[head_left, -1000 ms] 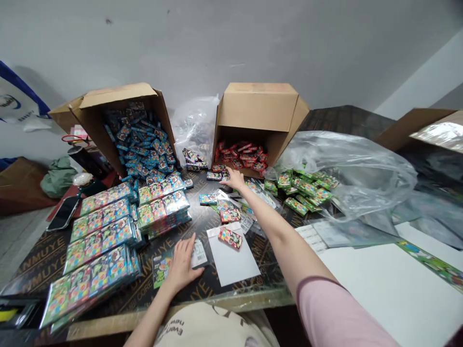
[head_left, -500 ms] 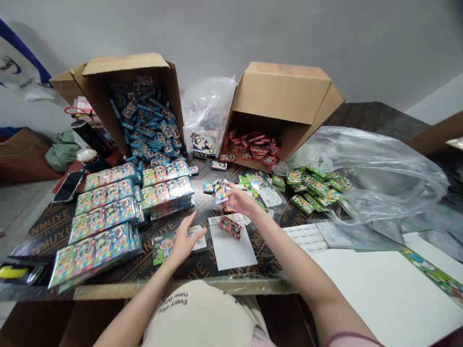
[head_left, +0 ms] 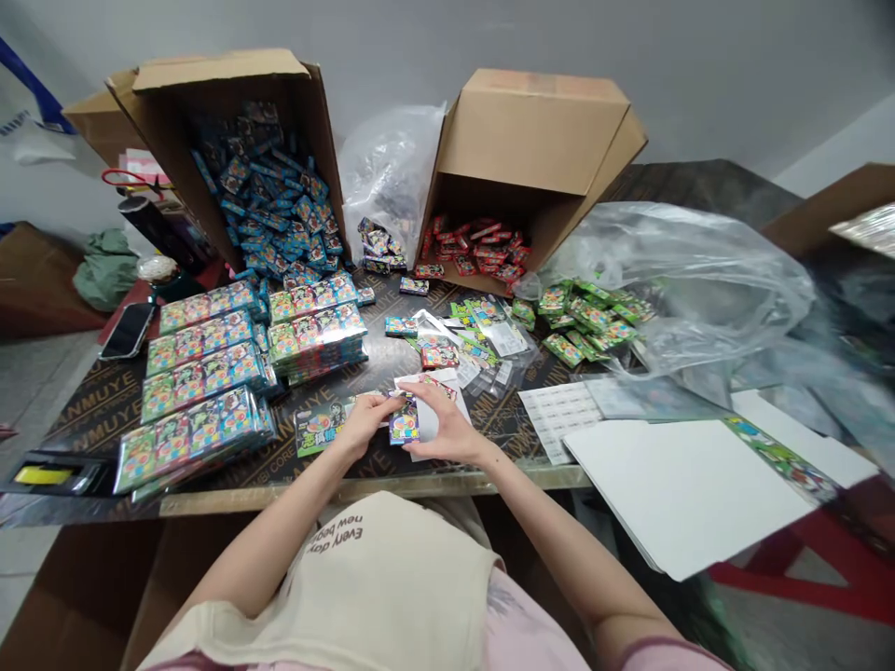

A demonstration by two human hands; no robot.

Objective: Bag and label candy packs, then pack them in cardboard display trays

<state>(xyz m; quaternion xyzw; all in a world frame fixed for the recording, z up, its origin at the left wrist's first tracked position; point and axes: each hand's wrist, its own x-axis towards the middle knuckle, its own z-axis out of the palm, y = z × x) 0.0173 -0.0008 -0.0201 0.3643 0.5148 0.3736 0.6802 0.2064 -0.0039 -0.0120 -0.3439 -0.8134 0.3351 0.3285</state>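
Note:
My left hand (head_left: 366, 425), fingers drawn together, pinches the left edge of a small purple candy box (head_left: 404, 425) near the table's front. From the other side, my right hand (head_left: 451, 431) spans the same box, fingertips at its far end and thumb by its near end. Under the right hand lies a white sheet (head_left: 428, 438), with a red box (head_left: 442, 390) partly hidden behind the fingers. A dark printed card (head_left: 318, 431) lies left of my left hand. Beyond the hands are another red box (head_left: 439, 358) and a blue box (head_left: 401, 326).
Stacked wrapped packs (head_left: 196, 433) stand on the left, beside a phone (head_left: 128, 331). Behind are a carton of blue boxes (head_left: 280, 219) and a carton of red boxes (head_left: 482, 252). Green boxes (head_left: 594, 317), a plastic bag (head_left: 713, 280) and white sheets (head_left: 685, 494) occupy the right.
My right hand has brought the purple box down toward me and left. My left hand, open before, has closed on its edge. The camera view has shifted slightly.

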